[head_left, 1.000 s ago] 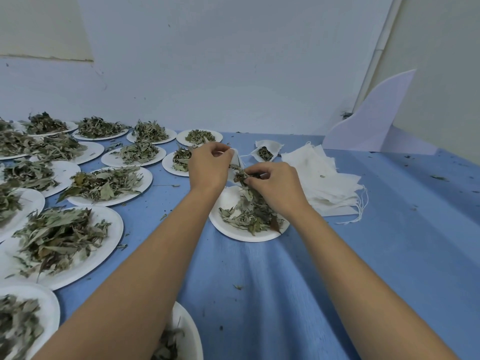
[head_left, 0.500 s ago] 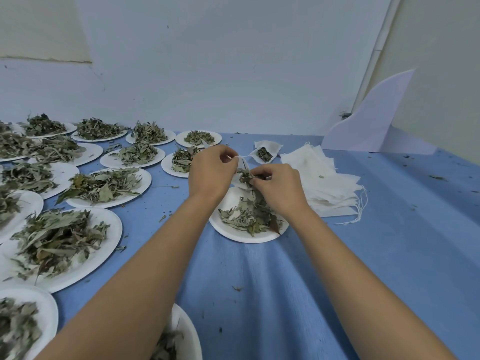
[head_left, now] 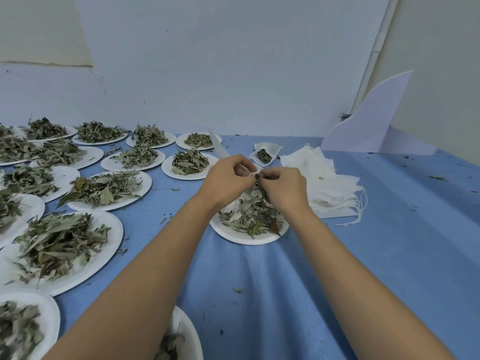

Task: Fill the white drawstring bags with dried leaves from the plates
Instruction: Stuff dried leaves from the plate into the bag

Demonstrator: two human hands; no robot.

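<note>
Stuffing looked to be the step in hand: the left hand (head_left: pixel 228 178) pinched the mouth of a white drawstring bag (head_left: pixel 251 173), of which only a puckered scrap showed between the knuckles, while the right hand (head_left: pixel 283 189) pushed a tuft of leaves (head_left: pixel 257 177) at that opening. Both grips were closed, the left on cloth and the right on leaf, and the hands touched just above the near plate (head_left: pixel 233 236), where a loose heap of dried leaves (head_left: pixel 253 215) lay. The next move probably called for working the tuft down inside while keeping the limp mouth spread, then taking another pinch from the heap below. The leaves were narrow, curled and grey-green, seemingly brittle, and crumbs of them speckled the blue cloth of the table (head_left: pixel 389 255). The plates were round, white and shallow, many more of them heaped to the left. Beside the right hand slumped a stack of empty bags (head_left: pixel 327 178), flat gauzy squares with thin strings trailing off one corner. Behind the hands sat an opened bag (head_left: pixel 270 148) showing leaves within.
</note>
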